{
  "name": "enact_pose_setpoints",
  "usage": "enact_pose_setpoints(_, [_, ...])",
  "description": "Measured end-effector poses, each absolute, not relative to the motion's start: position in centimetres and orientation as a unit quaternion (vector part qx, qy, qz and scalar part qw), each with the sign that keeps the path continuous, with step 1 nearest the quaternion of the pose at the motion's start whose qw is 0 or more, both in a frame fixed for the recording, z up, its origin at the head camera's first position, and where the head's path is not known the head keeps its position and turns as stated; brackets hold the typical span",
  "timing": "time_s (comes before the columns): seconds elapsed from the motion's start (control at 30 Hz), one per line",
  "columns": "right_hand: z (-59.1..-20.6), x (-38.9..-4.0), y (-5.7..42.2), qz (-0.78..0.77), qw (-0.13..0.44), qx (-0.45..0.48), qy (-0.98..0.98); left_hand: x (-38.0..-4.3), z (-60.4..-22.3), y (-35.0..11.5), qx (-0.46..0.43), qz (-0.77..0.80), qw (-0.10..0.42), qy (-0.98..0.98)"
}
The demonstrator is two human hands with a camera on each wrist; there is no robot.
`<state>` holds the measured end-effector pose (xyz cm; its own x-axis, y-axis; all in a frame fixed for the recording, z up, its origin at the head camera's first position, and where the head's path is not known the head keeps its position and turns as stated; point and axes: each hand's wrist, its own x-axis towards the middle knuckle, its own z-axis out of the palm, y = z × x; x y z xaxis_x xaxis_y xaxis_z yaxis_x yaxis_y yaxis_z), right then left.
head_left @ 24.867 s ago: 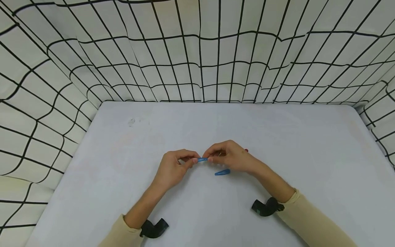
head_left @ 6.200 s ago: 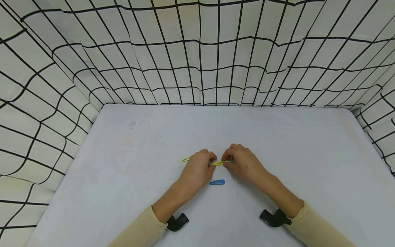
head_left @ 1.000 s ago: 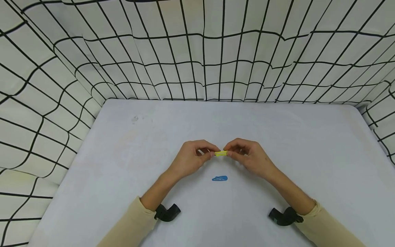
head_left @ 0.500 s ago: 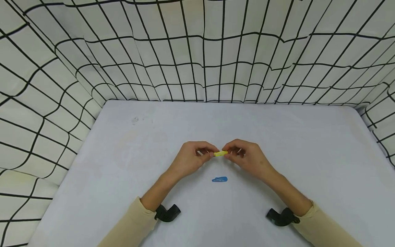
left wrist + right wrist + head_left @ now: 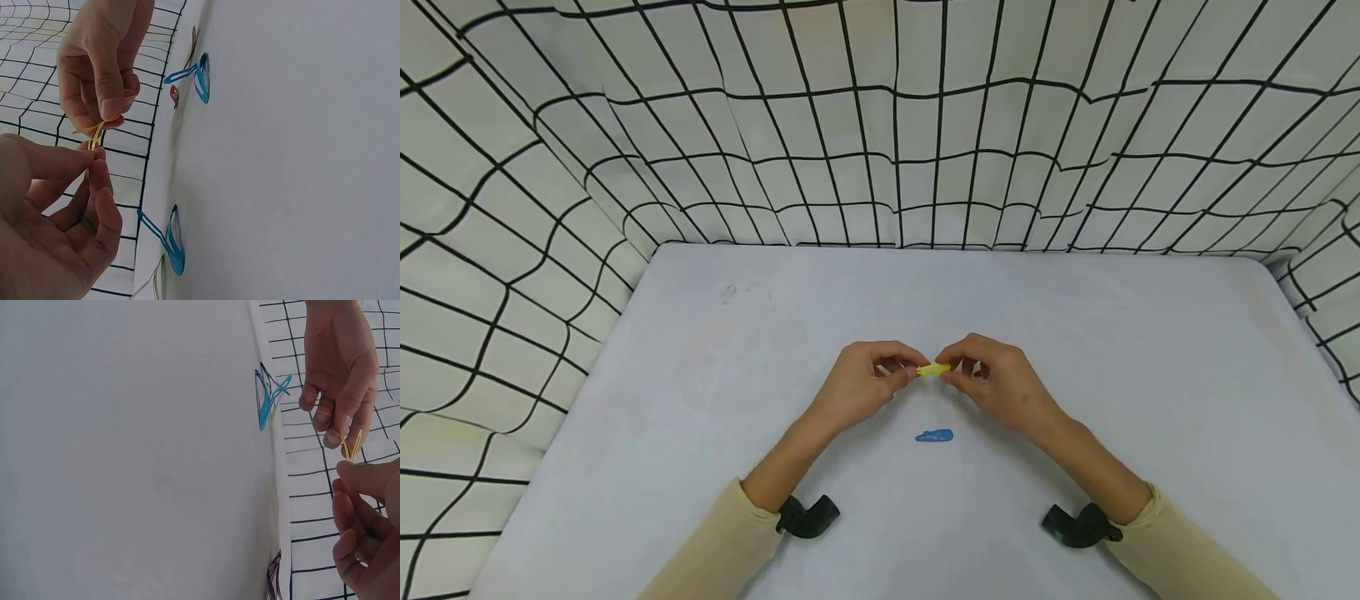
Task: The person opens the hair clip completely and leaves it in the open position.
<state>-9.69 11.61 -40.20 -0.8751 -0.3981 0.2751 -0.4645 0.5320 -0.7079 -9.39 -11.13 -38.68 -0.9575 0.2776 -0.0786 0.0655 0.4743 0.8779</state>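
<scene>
A small yellow snap hair clip (image 5: 933,369) is held up between the two hands, over the middle of the table. My left hand (image 5: 853,387) pinches one end with thumb and fingertips. At the other end, my right hand (image 5: 1003,383) has it between thumb and index finger. In the left wrist view the clip (image 5: 95,134) has its slim arms spread apart. A blue hair clip (image 5: 935,435) lies on the table just in front of the hands. The left wrist view shows another blue clip (image 5: 202,78), sprung apart, with a red clip (image 5: 174,95) beside it.
Seen from the left wrist, a brownish clip (image 5: 192,47) and a pale green one (image 5: 155,278) also lie on the white table (image 5: 715,433). From the right wrist, a dark clip (image 5: 274,575) shows. A black-lined white grid (image 5: 910,125) stands behind the table.
Much earlier the hands held a blue clip; since then a yellow one has taken its place. Over the last second the right hand has shifted slightly left and the yellow clip has tilted.
</scene>
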Motion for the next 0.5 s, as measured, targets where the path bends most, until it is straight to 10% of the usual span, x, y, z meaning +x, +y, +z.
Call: enact_pose_setpoints(0.5, [-39.83,-9.75,11.37,0.377,0.051,0.233,-0.895,-9.42,-38.63,-10.88,0.126,0.480,0.070,0.865])
